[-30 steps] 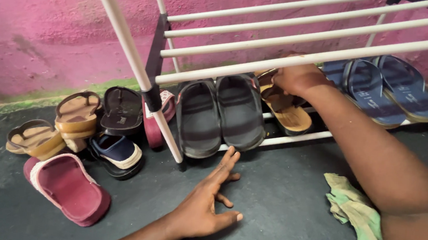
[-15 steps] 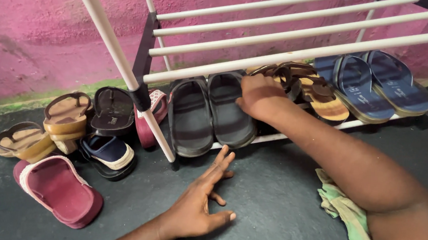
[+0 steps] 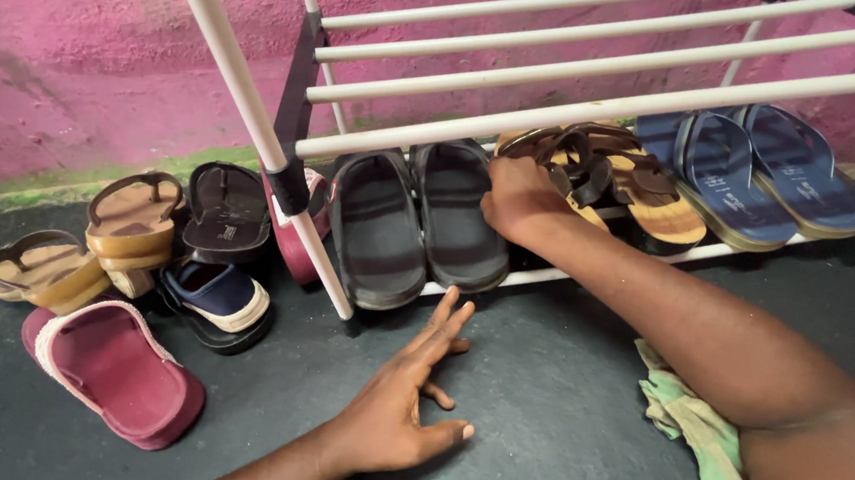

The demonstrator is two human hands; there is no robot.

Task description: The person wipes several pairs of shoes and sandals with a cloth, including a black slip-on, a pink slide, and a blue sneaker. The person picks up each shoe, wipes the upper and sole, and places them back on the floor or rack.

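While the lowest tier is being filled:
Shoe rack [image 3: 283, 155]: being leaned under, rails overhead.
Black slides [image 3: 419, 224]: sitting just left of right hand.
Brown sandals [image 3: 612, 178]: being nudged rightward; keep level.
Right hand [image 3: 516, 196]: being curled loosely around sandals' edge.
Left hand [image 3: 401, 409]: being splayed, empty, on floor.

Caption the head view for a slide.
Right hand on brown sandals in a white shoe rack; left hand flat on the dark floor.

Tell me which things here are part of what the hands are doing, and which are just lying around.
In hand: right hand, black slides, brown sandals, shoe rack.
Lying about: green cloth, maroon slipper, blue flip-flops, left hand flat on the floor.
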